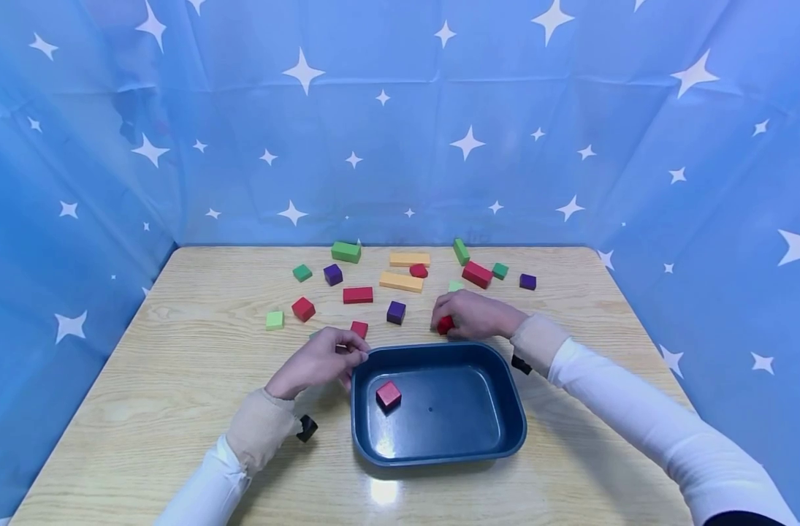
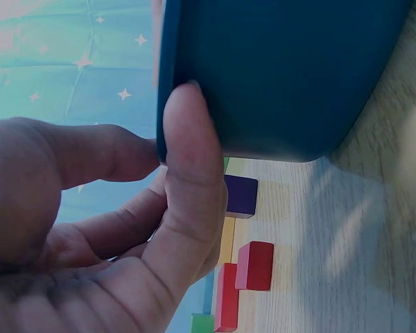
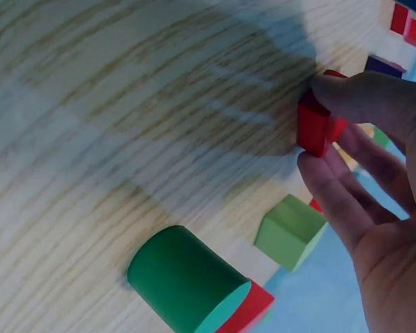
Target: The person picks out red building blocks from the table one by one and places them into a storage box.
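Observation:
A dark blue plastic bin [image 1: 439,456] stands near the front of the table with one red cube [image 1: 389,395] inside it, left of its middle. My left hand [image 1: 324,358] pinches the bin's rim at its far left corner; the left wrist view has the rim [image 2: 168,90] between thumb and finger. Just beyond the bin's far side, my right hand [image 1: 475,314] grips a red block [image 3: 314,123] between thumb and fingertips, low over the wood. Near that hand in the right wrist view are a light green cube [image 3: 291,232] and a green cylinder [image 3: 184,277].
Behind the bin lie scattered blocks: a purple cube [image 1: 396,313], a red cube [image 1: 303,309], a red bar [image 1: 358,295], yellow bars [image 1: 401,282], a green bar [image 1: 346,252] and several others. A blue star-patterned curtain [image 1: 386,131] hangs along the table's far edge.

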{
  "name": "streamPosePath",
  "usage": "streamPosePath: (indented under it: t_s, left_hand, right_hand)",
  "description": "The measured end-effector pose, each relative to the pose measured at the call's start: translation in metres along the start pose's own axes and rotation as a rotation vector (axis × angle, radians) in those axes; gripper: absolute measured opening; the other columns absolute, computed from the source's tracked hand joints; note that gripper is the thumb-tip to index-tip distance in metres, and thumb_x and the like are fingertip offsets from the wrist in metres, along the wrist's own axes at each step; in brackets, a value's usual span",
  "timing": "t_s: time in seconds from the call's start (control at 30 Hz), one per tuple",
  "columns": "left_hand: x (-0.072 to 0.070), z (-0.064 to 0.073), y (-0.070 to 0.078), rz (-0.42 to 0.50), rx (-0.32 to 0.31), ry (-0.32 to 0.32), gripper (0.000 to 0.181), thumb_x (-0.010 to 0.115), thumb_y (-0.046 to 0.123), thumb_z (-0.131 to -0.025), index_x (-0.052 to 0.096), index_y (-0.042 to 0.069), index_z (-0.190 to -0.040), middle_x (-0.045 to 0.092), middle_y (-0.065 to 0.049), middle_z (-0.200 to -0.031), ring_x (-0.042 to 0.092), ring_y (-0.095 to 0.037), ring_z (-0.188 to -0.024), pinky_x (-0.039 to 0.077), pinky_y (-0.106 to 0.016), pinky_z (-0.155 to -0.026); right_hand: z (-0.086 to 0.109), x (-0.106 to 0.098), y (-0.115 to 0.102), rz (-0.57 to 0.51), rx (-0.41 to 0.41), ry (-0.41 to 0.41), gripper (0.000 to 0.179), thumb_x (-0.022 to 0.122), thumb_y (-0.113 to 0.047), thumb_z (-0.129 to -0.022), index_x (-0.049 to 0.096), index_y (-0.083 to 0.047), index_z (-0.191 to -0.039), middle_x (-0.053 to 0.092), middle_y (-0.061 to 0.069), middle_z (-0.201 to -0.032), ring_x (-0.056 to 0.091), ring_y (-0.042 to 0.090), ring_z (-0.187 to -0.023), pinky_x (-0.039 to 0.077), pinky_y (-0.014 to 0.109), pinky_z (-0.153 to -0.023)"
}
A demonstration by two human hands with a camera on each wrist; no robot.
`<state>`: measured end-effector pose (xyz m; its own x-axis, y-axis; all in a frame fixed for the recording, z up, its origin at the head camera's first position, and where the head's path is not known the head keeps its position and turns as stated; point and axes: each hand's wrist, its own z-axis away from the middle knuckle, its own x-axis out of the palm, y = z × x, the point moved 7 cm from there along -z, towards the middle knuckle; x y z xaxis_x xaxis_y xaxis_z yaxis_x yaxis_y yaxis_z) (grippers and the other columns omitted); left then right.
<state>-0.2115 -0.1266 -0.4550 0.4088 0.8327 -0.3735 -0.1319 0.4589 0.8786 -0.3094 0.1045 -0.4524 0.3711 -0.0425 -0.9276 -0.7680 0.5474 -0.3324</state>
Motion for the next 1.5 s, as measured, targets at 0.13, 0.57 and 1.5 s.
streamPosePath:
  t_s: [0.13,0.57,1.5]
  left_hand:
    - [0.001,-0.001,0.0,-0.002,-0.003,0.001,0.013,0.063,0.007,-0.1,0.073,0.004,-0.107,0.064,-0.011,-0.093,0.063,-0.02,-0.065,0.063,-0.039,-0.064]
    - [0.003,0.0,-0.001,0.0,-0.014,-0.004,0.014,0.062,0.007,-0.101,0.072,0.002,-0.109,0.064,-0.011,-0.094,0.063,-0.019,-0.068,0.063,-0.038,-0.065]
    - [0.001,0.0,0.0,0.001,-0.012,0.004,0.013,0.063,0.008,-0.101,0.072,0.003,-0.108,0.063,-0.011,-0.093,0.063,-0.02,-0.067,0.063,-0.039,-0.066]
  right_hand:
    - [0.0,0.0,0.0,-0.003,0.004,0.004,0.028,0.078,-0.002,-0.087,0.078,-0.021,-0.108,0.07,-0.001,-0.114,0.064,0.015,-0.101,0.061,0.038,-0.094]
    - [0.007,-0.015,-0.007,-0.041,0.012,0.072,0.023,0.078,-0.008,-0.088,0.078,-0.017,-0.109,0.071,-0.002,-0.112,0.064,0.013,-0.1,0.061,0.035,-0.09]
    - [0.02,-0.043,-0.079,-0.073,-0.121,0.135,0.027,0.078,-0.014,-0.091,0.076,-0.021,-0.117,0.068,-0.002,-0.123,0.065,0.014,-0.113,0.059,0.033,-0.099]
